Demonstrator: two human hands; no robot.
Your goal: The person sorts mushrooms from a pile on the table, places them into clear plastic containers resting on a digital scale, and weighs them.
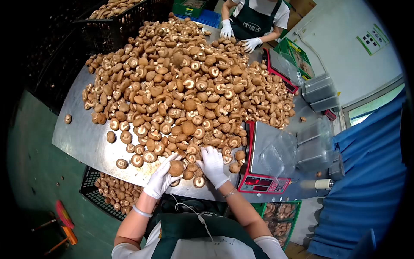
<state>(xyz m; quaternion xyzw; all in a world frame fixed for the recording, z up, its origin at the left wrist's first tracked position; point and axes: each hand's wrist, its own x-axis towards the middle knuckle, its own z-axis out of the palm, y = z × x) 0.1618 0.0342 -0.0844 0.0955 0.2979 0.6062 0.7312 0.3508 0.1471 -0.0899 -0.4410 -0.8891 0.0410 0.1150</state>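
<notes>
A large heap of brown mushrooms (172, 86) covers much of the metal table (82, 142). My left hand (162, 176), in a white glove, is at the table's near edge with its fingers closed around a round brown mushroom cap (176, 168). To its right, my gloved right hand (213, 166) lies over the near edge of the heap, palm down, touching mushrooms; whether its fingers grip one is hidden. A few mushrooms lie between the two hands. Just right of my right hand stands a red scale (264, 184) with a clear plastic tray (276, 151) on it.
Across the table a co-worker's gloved hands (251, 44) touch the heap beside a second scale (282, 71). Clear containers (317, 142) are stacked at the right. A black crate of mushrooms (92, 190) sits below the near left edge, a green crate (297, 207) below the right.
</notes>
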